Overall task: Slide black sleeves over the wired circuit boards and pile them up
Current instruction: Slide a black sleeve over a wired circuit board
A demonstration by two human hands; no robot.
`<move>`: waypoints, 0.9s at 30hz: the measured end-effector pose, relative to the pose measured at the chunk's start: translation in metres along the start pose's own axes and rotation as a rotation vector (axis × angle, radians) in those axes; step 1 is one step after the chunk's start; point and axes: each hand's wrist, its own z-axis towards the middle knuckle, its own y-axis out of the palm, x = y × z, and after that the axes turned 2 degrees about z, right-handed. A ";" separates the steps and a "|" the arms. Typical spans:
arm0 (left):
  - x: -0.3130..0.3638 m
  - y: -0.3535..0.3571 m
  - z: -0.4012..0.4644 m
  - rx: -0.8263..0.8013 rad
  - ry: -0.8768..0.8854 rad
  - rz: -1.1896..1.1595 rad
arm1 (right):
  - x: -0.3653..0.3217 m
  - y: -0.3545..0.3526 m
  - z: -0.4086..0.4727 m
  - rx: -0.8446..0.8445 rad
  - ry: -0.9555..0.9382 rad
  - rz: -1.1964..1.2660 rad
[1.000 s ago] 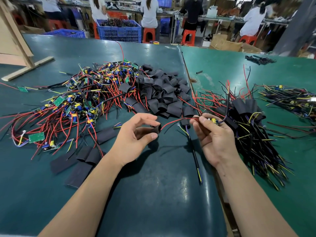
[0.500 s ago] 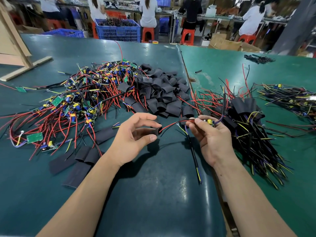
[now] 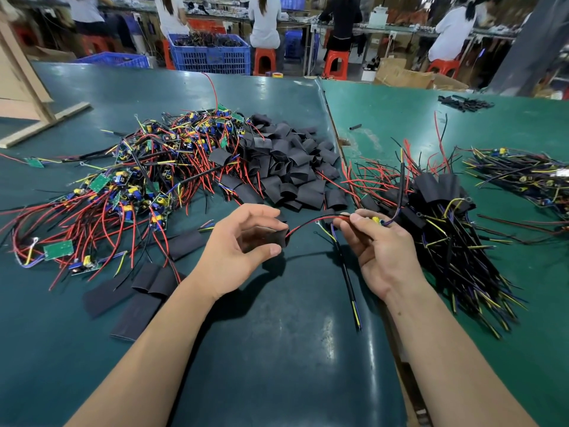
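At the far left a wooden frame (image 3: 29, 97) is standing on the dark green tabletop (image 3: 277, 349), and next to it a tangle of unsleeved circuit boards (image 3: 123, 192) with red, black and yellow wires is sprawling across the surface. A few flat black sleeves (image 3: 129, 297) are lying loose just in front of that tangle, near the left forearm. Behind them, toward the middle, a heap of black sleeves (image 3: 289, 167) is sitting against the wire tangle. The left hand (image 3: 237, 251) is curling its thumb and fingers around one black sleeve (image 3: 268, 237), holding it above the tabletop with its open mouth facing right (a red wire (image 3: 311, 221) is running into that mouth). That wire is arching over to the right hand (image 3: 378, 245), whose fingertips are pinching the wired circuit board (image 3: 374, 219), mostly hidden by the fingers, while its black lead (image 3: 348, 275) with yellow and blue ends is trailing down toward the camera. Just right of that hand, a pile of sleeved boards (image 3: 437, 211) is lying on the lighter green tabletop (image 3: 400, 118). Further right another bundle of wired parts (image 3: 523, 174) is resting well apart from it. People are sitting on red stools (image 3: 264, 58) at the back, beside a blue crate (image 3: 212, 53).
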 end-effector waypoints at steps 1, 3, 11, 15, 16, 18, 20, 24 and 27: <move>0.000 0.000 0.000 0.001 -0.003 0.006 | -0.001 0.000 0.000 0.000 0.003 0.013; -0.001 0.001 0.000 -0.002 -0.012 0.024 | -0.003 0.000 0.000 0.000 0.013 0.032; -0.001 0.003 0.002 0.044 -0.045 0.069 | -0.004 0.000 -0.001 -0.012 0.030 0.034; -0.002 0.003 0.002 0.055 -0.052 0.073 | -0.006 0.000 -0.002 -0.024 0.033 0.038; -0.002 0.003 0.003 0.062 -0.054 0.068 | -0.006 0.000 -0.002 -0.020 0.034 0.034; -0.003 0.003 0.003 0.080 -0.061 0.055 | -0.006 0.000 -0.003 -0.014 0.035 0.041; -0.004 0.003 0.003 0.083 -0.064 0.048 | -0.008 0.000 -0.004 -0.010 0.041 0.073; -0.002 0.002 0.002 0.051 -0.036 0.049 | -0.009 -0.001 -0.005 -0.014 0.062 0.114; -0.001 0.000 0.000 0.024 0.003 0.000 | -0.007 -0.001 -0.004 -0.016 0.047 0.076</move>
